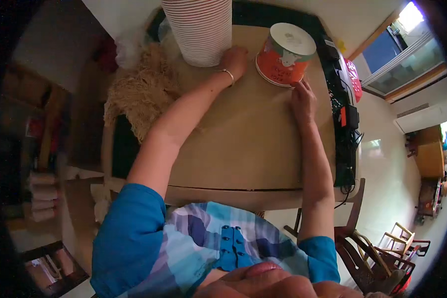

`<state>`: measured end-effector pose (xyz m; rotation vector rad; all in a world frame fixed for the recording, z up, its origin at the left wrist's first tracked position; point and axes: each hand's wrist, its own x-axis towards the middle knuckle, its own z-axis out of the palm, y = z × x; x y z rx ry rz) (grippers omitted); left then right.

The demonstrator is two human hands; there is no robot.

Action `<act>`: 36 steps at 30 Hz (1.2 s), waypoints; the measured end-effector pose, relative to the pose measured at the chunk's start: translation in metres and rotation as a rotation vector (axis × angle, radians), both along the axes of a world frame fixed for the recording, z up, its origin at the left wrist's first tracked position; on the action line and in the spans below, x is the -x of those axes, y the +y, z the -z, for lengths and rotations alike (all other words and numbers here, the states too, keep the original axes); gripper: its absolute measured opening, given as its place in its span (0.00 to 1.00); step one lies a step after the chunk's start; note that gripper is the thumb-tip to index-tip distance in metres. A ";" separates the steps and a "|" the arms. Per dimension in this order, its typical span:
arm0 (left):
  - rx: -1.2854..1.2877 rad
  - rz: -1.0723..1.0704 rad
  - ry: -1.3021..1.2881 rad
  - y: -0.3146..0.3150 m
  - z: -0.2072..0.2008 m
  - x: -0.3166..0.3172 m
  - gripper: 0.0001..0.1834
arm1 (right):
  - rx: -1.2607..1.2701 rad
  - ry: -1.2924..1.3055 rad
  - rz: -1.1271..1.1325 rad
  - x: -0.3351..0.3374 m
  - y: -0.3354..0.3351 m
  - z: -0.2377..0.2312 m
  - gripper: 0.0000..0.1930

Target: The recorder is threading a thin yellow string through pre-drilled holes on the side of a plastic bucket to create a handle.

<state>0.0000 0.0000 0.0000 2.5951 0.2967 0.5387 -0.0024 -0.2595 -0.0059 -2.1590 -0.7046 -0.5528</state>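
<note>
A tall stack of thin white round rims (199,35), which look like nested paper lids or tubs, stands at the far middle of the table. My left hand (235,62) presses against the lower right side of this stack, its fingers curled and partly hidden. To the right, an orange and green paper bucket (280,62) with a cow picture stands with a white round face up and a white rim at the bottom. My right hand (304,102) is closed, with fingertips pinched at the bucket's lower right edge.
A heap of tan stringy cloth (146,92) lies left of the stack, by a clear plastic bag (129,52). Black cables and adapters (350,116) line the right edge of the brown-topped table (233,149). Wooden chairs (367,253) stand at lower right.
</note>
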 end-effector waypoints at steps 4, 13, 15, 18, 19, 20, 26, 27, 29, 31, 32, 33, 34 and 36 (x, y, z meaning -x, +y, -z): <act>-0.031 0.036 -0.196 0.001 -0.006 0.023 0.11 | -0.123 0.005 -0.039 -0.001 -0.003 -0.003 0.09; 0.059 0.109 -0.280 0.057 -0.025 0.112 0.09 | -0.193 0.139 -0.057 -0.021 -0.009 0.029 0.08; 0.057 0.162 -0.405 0.081 -0.022 0.142 0.08 | -0.148 0.189 -0.044 -0.026 -0.021 0.038 0.08; 0.119 0.028 -0.250 0.102 -0.050 0.201 0.07 | -0.267 0.226 -0.027 -0.013 -0.022 0.050 0.09; 0.107 0.000 -0.248 0.110 -0.059 0.222 0.07 | -0.198 0.147 -0.014 0.003 -0.018 0.039 0.09; 0.097 -0.017 -0.248 0.116 -0.063 0.240 0.06 | -0.132 0.062 0.010 0.016 -0.016 0.032 0.10; 0.110 -0.074 -0.385 0.146 -0.056 0.299 0.07 | 0.067 0.068 -0.192 0.105 0.034 0.021 0.11; 0.100 -0.071 -0.404 0.144 -0.064 0.302 0.07 | 0.070 0.044 -0.240 0.107 0.046 0.026 0.12; 0.056 -0.180 -0.207 0.136 -0.076 0.302 0.09 | 0.063 0.141 -0.231 0.114 0.069 0.024 0.12; 0.111 -0.126 -0.272 0.143 -0.077 0.288 0.12 | -0.006 0.189 -0.295 0.107 0.087 0.000 0.14; 0.170 -0.068 -0.310 0.146 -0.079 0.280 0.16 | -0.123 0.225 -0.381 0.088 0.097 -0.005 0.15; 0.165 -0.060 -0.324 0.144 -0.093 0.268 0.16 | -0.242 0.266 -0.461 0.070 0.107 -0.011 0.17; 0.153 -0.035 -0.334 0.142 -0.114 0.256 0.20 | -0.205 0.166 -0.430 0.057 0.118 -0.030 0.21; 0.112 0.047 -0.414 0.155 -0.135 0.226 0.27 | -0.243 0.024 -0.425 0.034 0.140 -0.082 0.28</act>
